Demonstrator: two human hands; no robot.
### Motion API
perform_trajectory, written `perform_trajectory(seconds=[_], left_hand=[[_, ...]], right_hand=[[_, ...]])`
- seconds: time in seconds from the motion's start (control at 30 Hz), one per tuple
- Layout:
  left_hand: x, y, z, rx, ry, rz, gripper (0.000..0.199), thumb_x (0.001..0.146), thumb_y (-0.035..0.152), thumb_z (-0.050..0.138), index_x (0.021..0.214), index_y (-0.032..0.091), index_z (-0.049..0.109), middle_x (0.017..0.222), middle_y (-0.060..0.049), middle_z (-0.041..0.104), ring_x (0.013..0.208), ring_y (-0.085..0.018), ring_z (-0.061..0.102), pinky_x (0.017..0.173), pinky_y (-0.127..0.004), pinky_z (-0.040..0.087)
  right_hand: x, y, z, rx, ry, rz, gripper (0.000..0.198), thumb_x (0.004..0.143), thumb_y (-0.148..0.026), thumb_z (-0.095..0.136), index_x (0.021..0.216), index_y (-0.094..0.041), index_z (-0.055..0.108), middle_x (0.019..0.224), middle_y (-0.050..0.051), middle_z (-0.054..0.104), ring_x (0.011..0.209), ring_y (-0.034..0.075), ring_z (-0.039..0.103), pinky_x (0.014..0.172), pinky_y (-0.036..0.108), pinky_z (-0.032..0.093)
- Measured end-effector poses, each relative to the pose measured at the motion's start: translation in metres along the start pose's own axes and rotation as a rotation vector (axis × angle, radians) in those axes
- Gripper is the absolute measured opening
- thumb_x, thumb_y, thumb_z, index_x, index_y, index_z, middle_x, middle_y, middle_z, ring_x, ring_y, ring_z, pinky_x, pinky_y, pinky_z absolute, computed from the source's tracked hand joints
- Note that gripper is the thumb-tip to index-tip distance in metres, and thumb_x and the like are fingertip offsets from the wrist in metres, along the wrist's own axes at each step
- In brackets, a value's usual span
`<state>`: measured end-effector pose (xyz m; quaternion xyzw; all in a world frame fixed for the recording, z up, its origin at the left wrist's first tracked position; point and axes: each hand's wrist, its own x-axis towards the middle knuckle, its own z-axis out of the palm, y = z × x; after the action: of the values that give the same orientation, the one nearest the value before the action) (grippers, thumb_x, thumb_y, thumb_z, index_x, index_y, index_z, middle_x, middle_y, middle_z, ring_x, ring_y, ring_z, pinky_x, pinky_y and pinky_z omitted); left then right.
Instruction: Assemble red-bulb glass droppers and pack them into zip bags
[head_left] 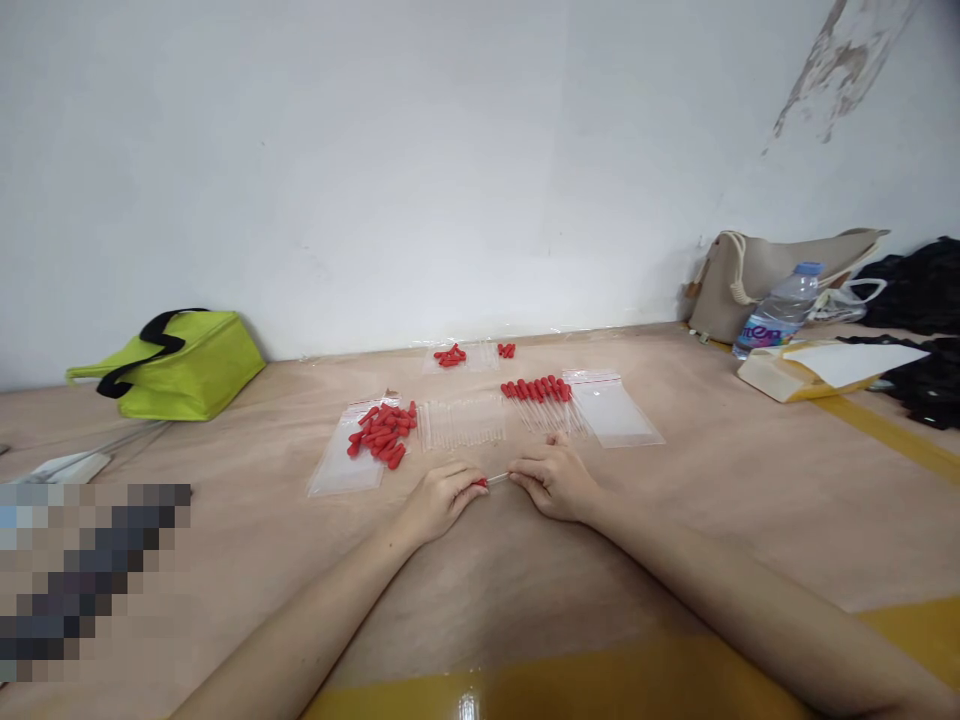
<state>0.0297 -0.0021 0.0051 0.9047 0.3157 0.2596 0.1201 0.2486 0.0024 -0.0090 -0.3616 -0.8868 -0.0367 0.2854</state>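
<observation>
My left hand pinches a red rubber dropper bulb, mostly covered by the fingers. A thin clear tube runs from the bulb to my right hand, whose fingertips are closed on its other end. Just beyond my left hand, a pile of red bulbs lies on a clear zip bag. Loose clear tubes lie in a row in the middle. Past my right hand are several droppers, red bulbs on tubes, beside a flat zip bag.
Near the wall lie more red bulbs on a clear bag and a small red cluster. A lime-green bag stands left. At right are a water bottle, a beige bag, an open envelope and black material.
</observation>
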Motion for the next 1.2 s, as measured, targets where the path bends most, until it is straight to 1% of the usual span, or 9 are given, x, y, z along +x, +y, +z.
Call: perform_trajectory(seconds=[0.1, 0.2, 0.3, 0.47, 0.8, 0.93, 1.03, 1.13, 1.2], left_hand=[[-0.001, -0.001, 0.001, 0.028, -0.01, -0.05, 0.022, 0.089, 0.029, 0.039, 0.088, 0.018, 0.058, 0.082, -0.004, 0.059, 0.078, -0.015, 0.055, 0.071, -0.026, 0.043], [-0.001, -0.001, 0.002, 0.056, -0.018, -0.062, 0.022, 0.089, 0.03, 0.039, 0.087, 0.018, 0.057, 0.081, -0.004, 0.058, 0.077, -0.015, 0.054, 0.07, -0.026, 0.043], [-0.001, 0.0, 0.001, 0.078, -0.026, -0.056, 0.022, 0.088, 0.029, 0.039, 0.084, 0.017, 0.057, 0.079, -0.004, 0.057, 0.075, -0.015, 0.054, 0.068, -0.025, 0.043], [0.0, 0.003, 0.0, 0.082, -0.04, -0.04, 0.02, 0.087, 0.027, 0.04, 0.08, 0.016, 0.055, 0.078, -0.005, 0.056, 0.074, -0.015, 0.053, 0.067, -0.025, 0.042], [-0.001, 0.001, 0.001, 0.087, -0.046, 0.0, 0.02, 0.087, 0.028, 0.04, 0.081, 0.016, 0.056, 0.078, -0.005, 0.057, 0.076, -0.015, 0.054, 0.068, -0.026, 0.043], [0.0, -0.001, 0.001, 0.071, -0.027, -0.013, 0.019, 0.087, 0.028, 0.041, 0.082, 0.017, 0.057, 0.078, -0.005, 0.058, 0.075, -0.015, 0.054, 0.067, -0.026, 0.043], [-0.001, -0.003, -0.001, 0.066, -0.004, -0.027, 0.019, 0.086, 0.027, 0.042, 0.082, 0.017, 0.057, 0.078, -0.005, 0.058, 0.074, -0.015, 0.054, 0.067, -0.027, 0.043], [-0.002, -0.004, -0.002, 0.034, 0.029, -0.049, 0.015, 0.085, 0.026, 0.044, 0.09, 0.018, 0.057, 0.081, -0.005, 0.059, 0.075, -0.015, 0.055, 0.069, -0.027, 0.043], [-0.003, -0.005, -0.001, 0.021, 0.102, -0.112, 0.021, 0.082, 0.026, 0.048, 0.102, 0.019, 0.052, 0.085, -0.004, 0.057, 0.074, -0.015, 0.054, 0.068, -0.027, 0.044]], right_hand=[[0.0, -0.004, 0.001, -0.044, 0.01, 0.019, 0.019, 0.081, -0.019, 0.043, 0.082, -0.021, 0.062, 0.069, 0.001, 0.062, 0.063, 0.011, 0.049, 0.071, 0.03, 0.019], [0.0, -0.008, 0.001, -0.091, 0.004, 0.024, 0.02, 0.081, -0.018, 0.042, 0.076, -0.019, 0.061, 0.065, 0.001, 0.06, 0.06, 0.01, 0.047, 0.069, 0.03, 0.018], [0.0, -0.011, 0.001, -0.099, -0.008, 0.014, 0.019, 0.08, -0.017, 0.042, 0.076, -0.019, 0.061, 0.066, 0.001, 0.06, 0.059, 0.01, 0.045, 0.069, 0.03, 0.018], [0.0, -0.012, 0.003, -0.053, -0.016, 0.004, 0.019, 0.08, -0.016, 0.043, 0.078, -0.02, 0.061, 0.066, 0.001, 0.06, 0.059, 0.01, 0.044, 0.069, 0.03, 0.018], [0.005, -0.019, 0.004, -0.049, -0.02, -0.02, 0.018, 0.08, -0.017, 0.043, 0.07, -0.017, 0.057, 0.062, 0.0, 0.058, 0.057, 0.009, 0.043, 0.066, 0.029, 0.017], [0.005, -0.019, 0.004, -0.072, -0.014, -0.014, 0.017, 0.081, -0.018, 0.042, 0.074, -0.018, 0.058, 0.064, 0.0, 0.058, 0.059, 0.01, 0.044, 0.067, 0.029, 0.018], [0.007, -0.02, 0.003, -0.127, -0.006, -0.051, 0.018, 0.082, -0.021, 0.042, 0.079, -0.019, 0.06, 0.07, 0.002, 0.059, 0.067, 0.012, 0.045, 0.07, 0.031, 0.019], [0.008, -0.02, -0.001, -0.212, -0.006, -0.098, 0.018, 0.082, -0.024, 0.045, 0.077, -0.018, 0.061, 0.078, 0.005, 0.058, 0.076, 0.015, 0.045, 0.072, 0.033, 0.021], [0.008, -0.018, -0.005, -0.25, -0.01, -0.089, 0.018, 0.081, -0.023, 0.045, 0.074, -0.018, 0.061, 0.078, 0.006, 0.058, 0.078, 0.017, 0.044, 0.071, 0.033, 0.021]])
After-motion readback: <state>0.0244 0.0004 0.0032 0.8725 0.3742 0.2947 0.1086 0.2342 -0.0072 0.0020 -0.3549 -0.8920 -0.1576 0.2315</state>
